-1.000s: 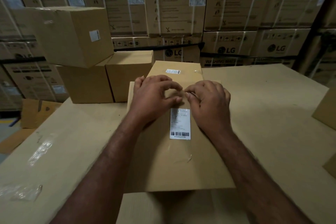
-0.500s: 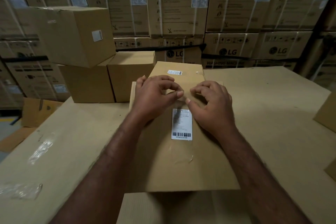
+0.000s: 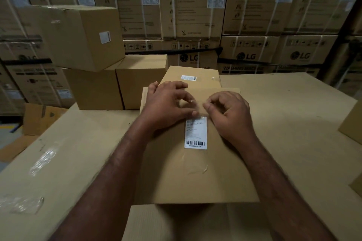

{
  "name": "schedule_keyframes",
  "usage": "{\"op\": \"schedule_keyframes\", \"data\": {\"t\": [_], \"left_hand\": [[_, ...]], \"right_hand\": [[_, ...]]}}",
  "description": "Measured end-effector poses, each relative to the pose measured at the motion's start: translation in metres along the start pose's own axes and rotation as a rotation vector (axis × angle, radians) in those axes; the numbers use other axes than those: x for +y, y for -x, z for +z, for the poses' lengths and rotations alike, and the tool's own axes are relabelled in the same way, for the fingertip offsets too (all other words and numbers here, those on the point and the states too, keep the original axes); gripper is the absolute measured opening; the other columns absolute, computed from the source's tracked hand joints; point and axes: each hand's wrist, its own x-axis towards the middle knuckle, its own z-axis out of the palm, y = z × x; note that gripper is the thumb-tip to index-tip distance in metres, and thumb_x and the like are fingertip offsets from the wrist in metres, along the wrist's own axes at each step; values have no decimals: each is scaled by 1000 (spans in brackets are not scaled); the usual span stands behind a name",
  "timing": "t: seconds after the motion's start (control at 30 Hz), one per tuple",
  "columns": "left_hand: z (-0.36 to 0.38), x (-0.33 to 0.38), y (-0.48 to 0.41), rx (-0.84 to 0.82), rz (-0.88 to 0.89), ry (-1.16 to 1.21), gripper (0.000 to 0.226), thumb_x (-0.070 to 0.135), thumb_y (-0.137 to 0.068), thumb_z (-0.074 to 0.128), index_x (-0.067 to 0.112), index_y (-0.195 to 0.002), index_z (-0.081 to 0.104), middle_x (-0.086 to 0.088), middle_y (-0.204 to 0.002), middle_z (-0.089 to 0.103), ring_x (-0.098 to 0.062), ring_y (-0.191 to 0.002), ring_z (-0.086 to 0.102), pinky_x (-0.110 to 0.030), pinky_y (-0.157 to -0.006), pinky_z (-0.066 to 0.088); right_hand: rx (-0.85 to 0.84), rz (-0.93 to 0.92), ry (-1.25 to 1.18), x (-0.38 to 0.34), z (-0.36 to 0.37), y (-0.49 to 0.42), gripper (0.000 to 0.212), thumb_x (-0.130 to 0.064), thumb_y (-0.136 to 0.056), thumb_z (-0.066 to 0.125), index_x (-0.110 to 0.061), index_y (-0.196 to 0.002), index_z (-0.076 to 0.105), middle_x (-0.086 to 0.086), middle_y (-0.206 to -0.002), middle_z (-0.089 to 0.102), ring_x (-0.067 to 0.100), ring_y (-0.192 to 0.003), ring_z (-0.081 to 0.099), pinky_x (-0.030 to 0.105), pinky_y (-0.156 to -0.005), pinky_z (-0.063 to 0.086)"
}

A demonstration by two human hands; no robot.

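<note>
Together left hand (image 3: 168, 107) and right hand (image 3: 231, 115) pinch clear tape (image 3: 197, 106) above label (image 3: 195, 133), well inside box (image 3: 195, 180) edges.

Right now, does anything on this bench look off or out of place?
Yes. The clear tape below the barcode label is wrinkled, not flat on the flat box. A crumpled tape scrap lies at the table's left edge, and the top carton sits skewed on its stack.

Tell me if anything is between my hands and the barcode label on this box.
Nothing visible. The left hand and right hand sit on the box just above the barcode label, fingertips at the clear tape covering it.
</note>
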Motion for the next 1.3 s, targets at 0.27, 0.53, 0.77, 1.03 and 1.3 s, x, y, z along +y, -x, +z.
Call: {"op": "schedule_keyframes", "data": {"t": [0.27, 0.53, 0.77, 1.03, 1.3], "left_hand": [[-2, -2, -2, -11, -6, 68, 13, 55, -78, 75, 52, -75, 63, 18, -143, 49, -3, -139, 33, -42, -120, -1], [-5, -1, -1, -10, 5, 93, 11, 51, -79, 75, 49, -79, 64, 12, -144, 52, -5, -138, 36, -40, -119, -1], [-5, -2, -4, -18, 3, 105, 16, 44, -82, 77, 49, -77, 62, 11, -145, 52, -6, -139, 37, -39, -118, 0], [-5, -3, -3, -39, 3, 151, 12, 56, -73, 73, 49, -74, 63, 19, -138, 51, 2, -132, 35, -39, -117, 2], [-11, -3, 1, -76, 9, 207, 11, 57, -66, 64, 48, -73, 63, 23, -133, 47, 0, -136, 36, -43, -120, 4]], "right_hand": [[-27, 91, -114, -2, -3, 4, 36, -50, -85, 59, -39, -119, 61, -23, -93, 64, 11, -98, 61, 49, -89, 52], [-60, 176, -165, -13, -6, 34, 57, -55, -83, 58, -40, -136, 46, -15, -92, 67, 13, -96, 65, 46, -82, 57], [-42, 211, -108, -30, -4, 71, 63, -39, -81, 67, -41, -138, 41, -15, -81, 66, 13, -87, 64, 46, -82, 55], [-76, 277, -112, -40, -6, 94, 77, -22, -75, 76, -43, -139, 39, -19, -83, 65, 15, -91, 62, 50, -90, 50], [-168, 390, -314, -48, -17, 91, 59, -13, -79, 77, -54, -111, 48, -10, -76, 70, 8, -76, 67, 36, -78, 57]]}}
